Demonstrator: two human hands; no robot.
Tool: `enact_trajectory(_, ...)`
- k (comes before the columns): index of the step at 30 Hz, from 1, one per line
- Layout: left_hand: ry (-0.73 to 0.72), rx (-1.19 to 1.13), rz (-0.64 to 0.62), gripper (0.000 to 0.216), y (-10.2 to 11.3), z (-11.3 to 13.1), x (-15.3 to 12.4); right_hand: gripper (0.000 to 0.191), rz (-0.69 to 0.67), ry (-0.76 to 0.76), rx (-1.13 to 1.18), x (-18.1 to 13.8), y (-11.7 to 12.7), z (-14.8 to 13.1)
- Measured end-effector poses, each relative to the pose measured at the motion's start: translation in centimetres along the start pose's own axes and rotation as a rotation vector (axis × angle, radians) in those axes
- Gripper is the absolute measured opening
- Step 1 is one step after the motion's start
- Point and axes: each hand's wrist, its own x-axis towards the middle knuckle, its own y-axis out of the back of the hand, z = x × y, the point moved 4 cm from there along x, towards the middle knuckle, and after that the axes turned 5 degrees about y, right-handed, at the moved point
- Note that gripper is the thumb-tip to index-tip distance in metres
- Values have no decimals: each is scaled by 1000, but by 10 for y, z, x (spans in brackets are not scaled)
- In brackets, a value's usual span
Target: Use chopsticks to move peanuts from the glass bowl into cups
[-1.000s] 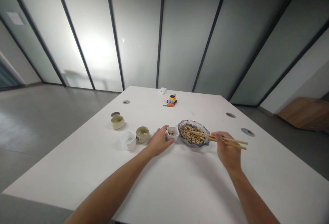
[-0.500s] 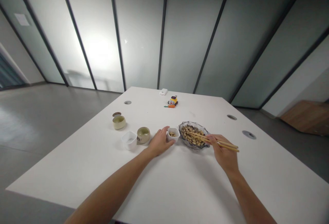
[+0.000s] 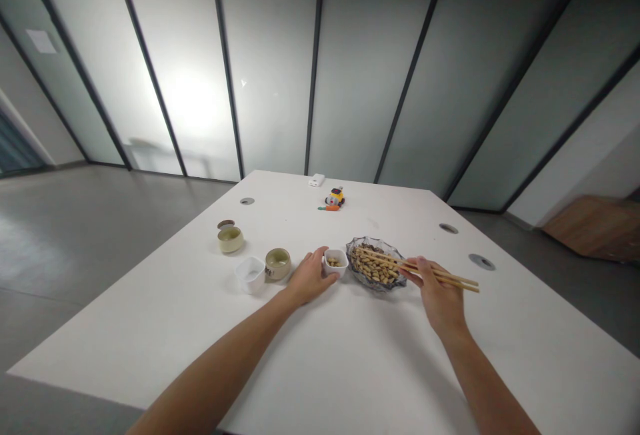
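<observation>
My left hand (image 3: 311,277) is wrapped round the near left side of a small white bowl (image 3: 342,271), which holds a few light brown pieces that look like peanuts. My right hand (image 3: 440,292) grips a pair of wooden chopsticks (image 3: 459,280). Their tips reach over a clear glass dish (image 3: 403,280) with a wavy rim, just right of the white bowl. Inside the dish lie many peanuts (image 3: 375,270), with darker seeds (image 3: 367,248) toward the back. Whether the chopstick tips pinch a piece is too small to tell.
Left of my left hand stand a green cup (image 3: 278,264), a white bowl (image 3: 251,275) and another green cup (image 3: 231,240). Farther back are a toy car (image 3: 335,197), an orange-and-green toy carrot (image 3: 330,208) and a white box (image 3: 317,180). Round cable holes (image 3: 483,262) interrupt the white table (image 3: 320,355).
My right hand and the chopsticks have shifted slightly to the right over the dish. My left hand stays on the small white bowl.
</observation>
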Motion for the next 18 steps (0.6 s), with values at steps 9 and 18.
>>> enact_trajectory(9, 18, -5, -2, 67, -2, -3, -1, 42, -163, -96, 81, -14, -21, 8)
enact_trajectory(18, -10, 8, -5, 63, -2, -2, 0, 54, -37, 101, -324, 3, 7, -11)
